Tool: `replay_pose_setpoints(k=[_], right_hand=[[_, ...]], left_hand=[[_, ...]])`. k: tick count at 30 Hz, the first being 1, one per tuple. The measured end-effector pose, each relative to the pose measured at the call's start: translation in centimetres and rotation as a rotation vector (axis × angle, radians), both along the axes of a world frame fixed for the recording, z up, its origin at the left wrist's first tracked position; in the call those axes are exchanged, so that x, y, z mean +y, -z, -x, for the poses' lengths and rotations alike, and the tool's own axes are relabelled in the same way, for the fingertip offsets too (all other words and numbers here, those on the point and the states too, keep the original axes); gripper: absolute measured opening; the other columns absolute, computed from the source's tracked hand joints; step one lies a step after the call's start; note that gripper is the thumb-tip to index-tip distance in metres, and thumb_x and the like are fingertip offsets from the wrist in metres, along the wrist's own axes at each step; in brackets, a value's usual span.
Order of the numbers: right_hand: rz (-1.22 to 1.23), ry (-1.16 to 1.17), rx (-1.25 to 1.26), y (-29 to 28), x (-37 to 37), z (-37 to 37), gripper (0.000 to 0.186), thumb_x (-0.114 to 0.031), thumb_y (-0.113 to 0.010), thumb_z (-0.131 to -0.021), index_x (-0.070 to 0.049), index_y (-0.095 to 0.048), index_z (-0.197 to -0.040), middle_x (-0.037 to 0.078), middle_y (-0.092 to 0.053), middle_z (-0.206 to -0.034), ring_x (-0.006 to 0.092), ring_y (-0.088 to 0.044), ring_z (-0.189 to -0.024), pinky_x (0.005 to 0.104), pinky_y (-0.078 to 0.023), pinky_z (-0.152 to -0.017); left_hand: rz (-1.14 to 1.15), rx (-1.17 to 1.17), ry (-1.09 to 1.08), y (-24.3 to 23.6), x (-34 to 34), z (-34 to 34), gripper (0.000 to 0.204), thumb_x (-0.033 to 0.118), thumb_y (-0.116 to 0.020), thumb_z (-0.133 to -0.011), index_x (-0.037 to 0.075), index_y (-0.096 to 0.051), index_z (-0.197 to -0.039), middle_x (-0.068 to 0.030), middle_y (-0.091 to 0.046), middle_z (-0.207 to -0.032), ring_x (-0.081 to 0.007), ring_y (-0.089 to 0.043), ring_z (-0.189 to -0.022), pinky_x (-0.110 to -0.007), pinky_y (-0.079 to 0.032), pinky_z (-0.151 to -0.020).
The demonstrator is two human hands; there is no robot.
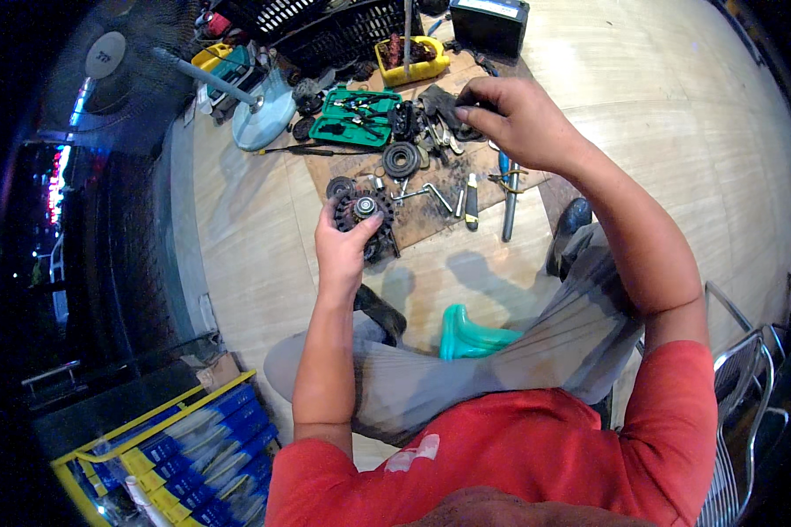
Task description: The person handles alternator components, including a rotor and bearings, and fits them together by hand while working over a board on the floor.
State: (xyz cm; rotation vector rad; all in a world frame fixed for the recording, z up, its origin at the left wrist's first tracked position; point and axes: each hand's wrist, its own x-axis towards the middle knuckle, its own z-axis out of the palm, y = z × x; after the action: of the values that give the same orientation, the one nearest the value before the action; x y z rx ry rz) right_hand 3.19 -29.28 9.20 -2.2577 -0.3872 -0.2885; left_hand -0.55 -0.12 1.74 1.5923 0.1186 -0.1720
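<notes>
Dark toothed wheel [366,207], left of frame centre, looks heavy, rigid, perhaps greasy; I'd grip its rim. My left hand [341,246] half-closes round it; my right hand [520,121] curls by dark cloth [439,104], grip unclear.

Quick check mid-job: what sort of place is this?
Probably a small repair workshop, perhaps with a shop attached: an open green tool case lies on the floor, the left hand grips a toothed round part, and a yellow-framed rack holds blue packages.

I wear red short-sleeved shirt [536,439], pale patch [413,453] on front; my grey trousers [466,382] creased, shoes [572,220] dark, hands [343,244] bare.
</notes>
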Motion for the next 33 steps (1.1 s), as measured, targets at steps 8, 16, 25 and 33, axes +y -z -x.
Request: replay_pose_setpoints(k=[8, 16, 25, 33], right_hand=[[0.077, -0.015, -0.005, -1.7, 0.5, 0.6, 0.024, -0.027, -0.064, -0.084, -0.005, -0.065, -0.094, 0.019, -0.066, -0.083, 0.0381, -0.063, -0.083, 0.0472, -0.049, -0.074], [0.229, 0.032, 0.061, -2.1, -0.6, 0.7, 0.023, -0.025, -0.063, -0.084, -0.005, -0.067, -0.095, 0.019, -0.067, -0.088, 0.0368, -0.064, -0.089, 0.0485, -0.05, -0.078], [0.261, 0.077, 0.084, -0.3, -2.9, -0.5, 0.021, -0.022, -0.061, -0.084, -0.004, -0.066, -0.092, 0.019, -0.067, -0.086, 0.0372, -0.064, -0.087, 0.048, -0.05, -0.078], [0.313, 0.083, 0.141, 1.0, -4.0, -1.4, 0.017, -0.018, -0.059, -0.084, -0.003, -0.064, -0.087, 0.021, -0.065, -0.08, 0.0399, -0.063, -0.081, 0.0496, -0.05, -0.074]], left_hand=[[-0.36, 0.043, 0.108, 7.4, -2.6, 0.0, 0.065, 0.007, -0.079, -0.07, -0.006, -0.048, -0.125, -0.012, -0.066, -0.102, -0.0185, -0.064, -0.09, -0.031, -0.051, -0.083], [-0.895, 0.09, 0.294, 19.3, -0.9, 1.0, 0.063, 0.021, -0.085, -0.063, -0.003, -0.055, -0.114, -0.0199, -0.066, -0.105, -0.0325, -0.064, -0.096, -0.039, -0.048, -0.086], [-0.868, 0.113, 0.23, 27.7, -1.4, -0.9, 0.062, 0.019, -0.085, -0.061, -0.003, -0.055, -0.111, -0.0229, -0.064, -0.106, -0.0384, -0.062, -0.1, -0.042, -0.048, -0.087], [-0.988, 0.086, 0.228, 31.5, -4.0, -4.1, 0.068, 0.021, -0.086, -0.062, -0.003, -0.052, -0.115, -0.0219, -0.062, -0.11, -0.0382, -0.059, -0.104, -0.043, -0.047, -0.089]])
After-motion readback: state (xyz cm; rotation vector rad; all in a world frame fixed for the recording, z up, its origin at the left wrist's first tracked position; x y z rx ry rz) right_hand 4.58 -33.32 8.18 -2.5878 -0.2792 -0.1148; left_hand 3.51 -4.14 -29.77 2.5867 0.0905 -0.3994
